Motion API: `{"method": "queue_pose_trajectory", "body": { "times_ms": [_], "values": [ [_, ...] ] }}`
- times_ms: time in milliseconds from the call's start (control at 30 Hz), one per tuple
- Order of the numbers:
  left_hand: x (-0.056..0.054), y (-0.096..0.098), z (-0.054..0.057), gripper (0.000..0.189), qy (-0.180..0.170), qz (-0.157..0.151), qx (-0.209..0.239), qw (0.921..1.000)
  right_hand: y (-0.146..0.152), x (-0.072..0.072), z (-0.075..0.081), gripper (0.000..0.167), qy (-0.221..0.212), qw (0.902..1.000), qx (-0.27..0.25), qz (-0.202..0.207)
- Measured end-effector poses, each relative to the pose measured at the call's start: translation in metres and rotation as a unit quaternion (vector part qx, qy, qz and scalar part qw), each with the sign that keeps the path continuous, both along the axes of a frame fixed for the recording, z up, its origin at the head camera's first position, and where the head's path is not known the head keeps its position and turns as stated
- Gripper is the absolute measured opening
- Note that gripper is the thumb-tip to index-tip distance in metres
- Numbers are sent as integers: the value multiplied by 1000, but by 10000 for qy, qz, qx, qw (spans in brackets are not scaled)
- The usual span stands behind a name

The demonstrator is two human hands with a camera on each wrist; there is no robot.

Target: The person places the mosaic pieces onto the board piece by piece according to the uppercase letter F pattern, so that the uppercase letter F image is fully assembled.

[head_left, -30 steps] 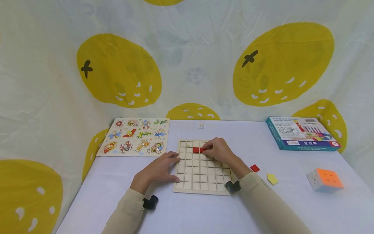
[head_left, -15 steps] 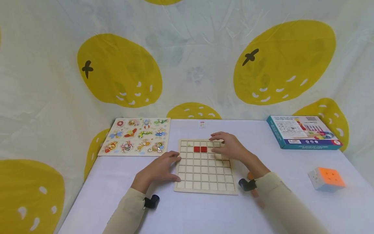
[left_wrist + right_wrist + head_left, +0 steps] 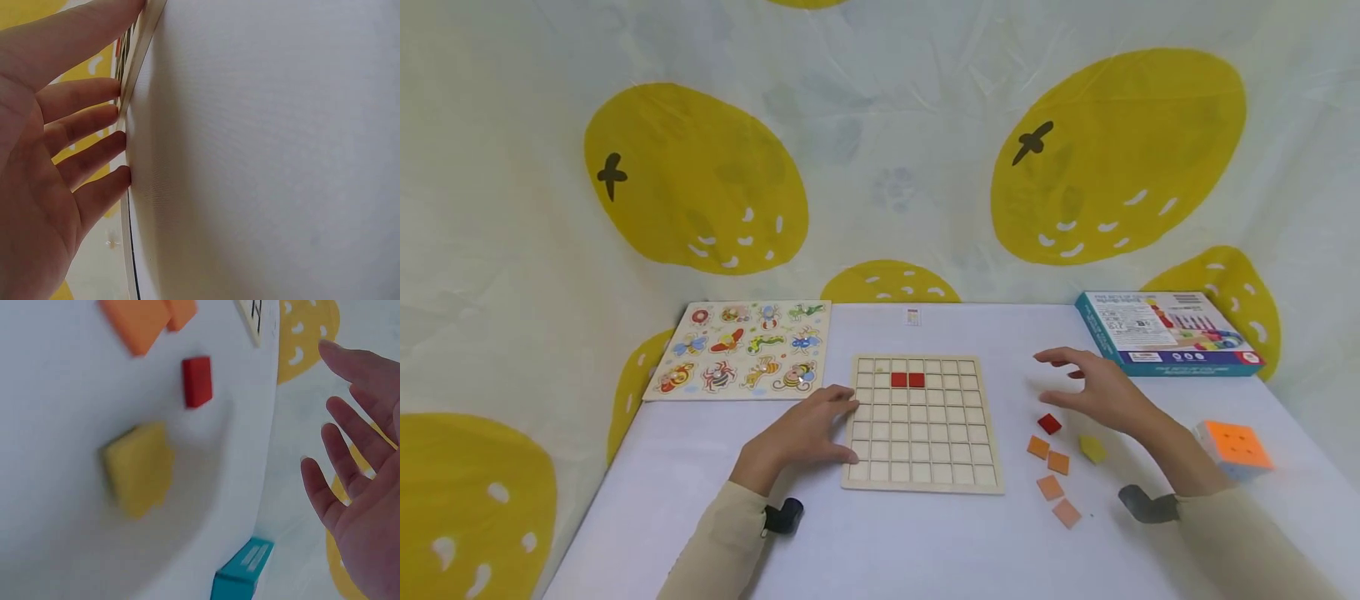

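A square wooden grid board (image 3: pixel 919 432) lies flat in the middle of the table. Two red tiles (image 3: pixel 898 380) sit side by side in its second row from the back. My left hand (image 3: pixel 797 429) rests at the board's left edge, thumb and fingers spread against it; the left wrist view shows the fingertips at the rim. My right hand (image 3: pixel 1097 390) hovers, holding nothing, fingers apart, just behind a loose red tile (image 3: pixel 1049 424). Several orange tiles (image 3: pixel 1057 462) and a yellow piece or small pile (image 3: pixel 140 469) lie near that tile, blurred in the right wrist view.
An insect puzzle board (image 3: pixel 737 350) lies at the back left. At the back right is a flat teal-edged box (image 3: pixel 1168 333), with an orange-topped puzzle cube (image 3: pixel 1238 447) in front of it. A small card (image 3: pixel 912 317) lies near the back edge.
My right hand has left the second red tile in the grid and moved right, off the board, towards the loose tiles. My left hand stays at the board's left edge.
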State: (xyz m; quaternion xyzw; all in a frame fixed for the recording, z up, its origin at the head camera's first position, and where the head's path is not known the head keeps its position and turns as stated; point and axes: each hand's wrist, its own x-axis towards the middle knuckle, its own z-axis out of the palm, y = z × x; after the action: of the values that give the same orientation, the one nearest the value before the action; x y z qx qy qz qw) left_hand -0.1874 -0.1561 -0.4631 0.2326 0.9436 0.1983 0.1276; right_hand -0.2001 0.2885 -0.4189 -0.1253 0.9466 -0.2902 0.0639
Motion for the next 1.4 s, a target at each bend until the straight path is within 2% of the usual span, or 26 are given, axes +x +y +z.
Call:
{"method": "queue_pose_trajectory", "body": {
  "times_ms": [100, 300, 433, 633, 967, 1133, 1400],
  "values": [
    [-1, -1, -1, 85, 7, 1, -1, 10000, 11, 8, -5, 56, -24, 10000, -21, 35],
    [-3, -1, -2, 85, 36, -58, 27, 10000, 22, 20, -24, 43, -342, 9990, -225, 178],
    [-2, 0, -2, 86, -8, -43, -13, 10000, 26, 21, -37, 35, -328, 9986, -245, 342],
    [-2, 0, -3, 87, 6, -32, -25, 10000, 27, 19, -48, 31, -217, 9989, -96, 412],
    [-3, -1, -5, 87, 26, -70, 29, 10000, 28, 18, -55, 25, -32, 9994, -9, 347],
    [-3, -1, -6, 86, 19, -36, 24, 10000, 27, 18, -56, 23, -90, 9995, -38, 296],
    [-2, -1, -5, 86, 11, -21, 32, 10000, 27, 15, -44, 26, -248, 9991, -290, 171]
  ]
}}
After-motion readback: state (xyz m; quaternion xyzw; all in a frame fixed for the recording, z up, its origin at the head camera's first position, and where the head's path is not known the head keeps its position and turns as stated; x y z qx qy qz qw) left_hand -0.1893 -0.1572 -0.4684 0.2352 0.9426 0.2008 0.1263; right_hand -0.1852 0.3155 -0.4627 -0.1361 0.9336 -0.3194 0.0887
